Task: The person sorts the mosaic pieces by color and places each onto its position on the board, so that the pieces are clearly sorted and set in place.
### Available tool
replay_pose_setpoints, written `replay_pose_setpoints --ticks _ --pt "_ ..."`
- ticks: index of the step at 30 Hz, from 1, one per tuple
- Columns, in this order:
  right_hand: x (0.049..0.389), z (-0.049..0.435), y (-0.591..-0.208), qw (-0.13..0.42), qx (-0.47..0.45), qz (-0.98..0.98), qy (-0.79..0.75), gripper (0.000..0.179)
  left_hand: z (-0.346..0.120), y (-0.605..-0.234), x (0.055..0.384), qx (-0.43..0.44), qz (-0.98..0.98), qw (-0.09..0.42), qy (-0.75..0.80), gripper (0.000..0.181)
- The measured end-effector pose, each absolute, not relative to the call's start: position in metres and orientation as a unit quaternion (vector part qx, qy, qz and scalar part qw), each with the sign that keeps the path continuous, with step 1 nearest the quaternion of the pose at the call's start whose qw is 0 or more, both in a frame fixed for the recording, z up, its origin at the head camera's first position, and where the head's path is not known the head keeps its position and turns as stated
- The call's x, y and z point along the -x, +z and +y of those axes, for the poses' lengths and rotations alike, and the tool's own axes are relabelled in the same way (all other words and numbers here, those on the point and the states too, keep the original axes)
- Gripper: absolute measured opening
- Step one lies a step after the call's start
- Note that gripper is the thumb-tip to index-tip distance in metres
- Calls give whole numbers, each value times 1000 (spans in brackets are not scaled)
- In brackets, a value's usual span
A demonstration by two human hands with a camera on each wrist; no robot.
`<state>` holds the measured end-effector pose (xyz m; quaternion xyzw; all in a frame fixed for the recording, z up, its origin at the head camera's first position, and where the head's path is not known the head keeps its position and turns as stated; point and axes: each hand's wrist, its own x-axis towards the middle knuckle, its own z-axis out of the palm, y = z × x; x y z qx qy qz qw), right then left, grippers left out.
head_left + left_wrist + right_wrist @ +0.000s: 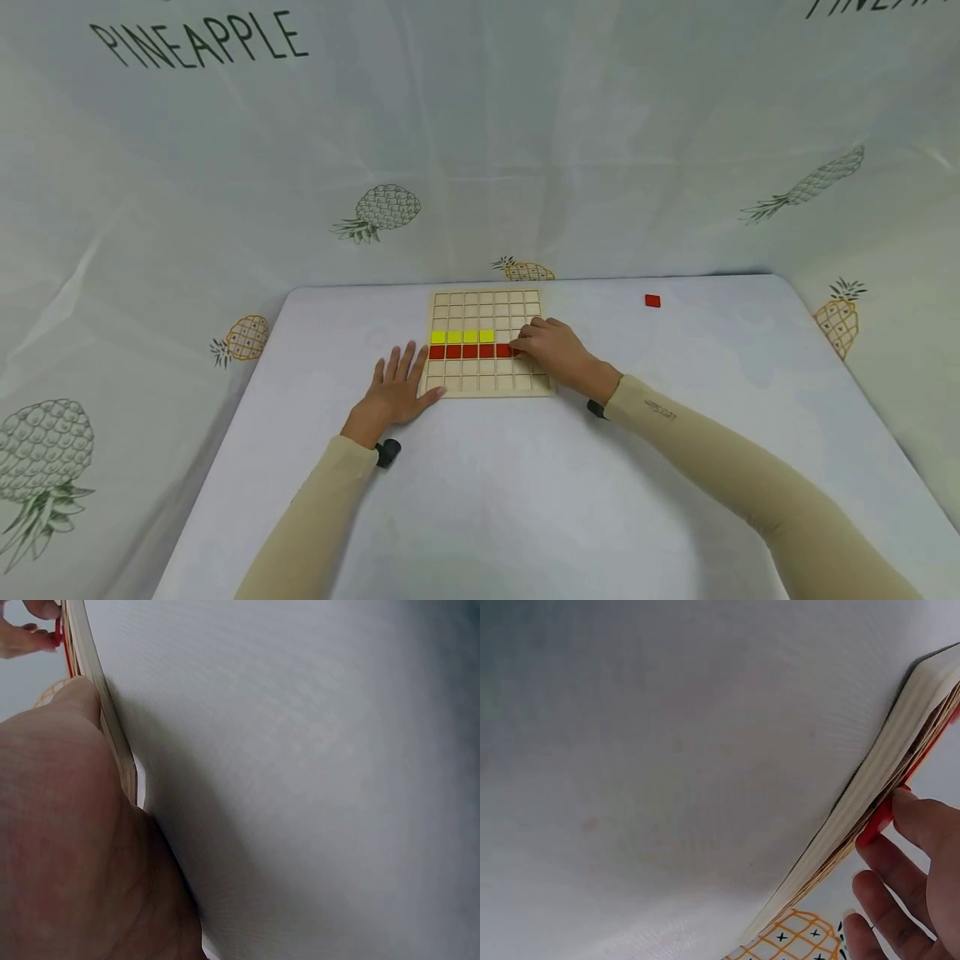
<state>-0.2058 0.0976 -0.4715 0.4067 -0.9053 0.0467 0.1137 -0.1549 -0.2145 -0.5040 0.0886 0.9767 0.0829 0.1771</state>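
Observation:
A pale wooden grid board [487, 383] lies near the far edge of the table. Several yellow tiles [454, 337] fill part of one row, and several red tiles [453, 352] sit in the row just below. My left hand [396, 396] rests flat with spread fingers at the board's left edge, its thumb touching the near left corner. Over the right part of the red row, my right hand [558, 350] pinches a red tile [877, 823] between thumb and index finger, right at the board's surface. From above, that tile is mostly hidden by the fingers.
One loose red tile [652, 301] lies on the white table [517, 500], to the right of the board near the far edge. A pineapple-printed cloth [600, 167] hangs behind the table. Dark wrist-worn devices show beneath both sleeves.

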Motion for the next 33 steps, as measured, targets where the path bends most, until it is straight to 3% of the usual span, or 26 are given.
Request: replay_pose_setpoints --ticks 18,33 --pt "193 110 -471 75 -404 -912 -8 31 -211 -504 157 -89 976 183 73 95" --pt "185 155 -474 122 -372 -919 49 30 -215 -507 158 -78 974 198 79 96"
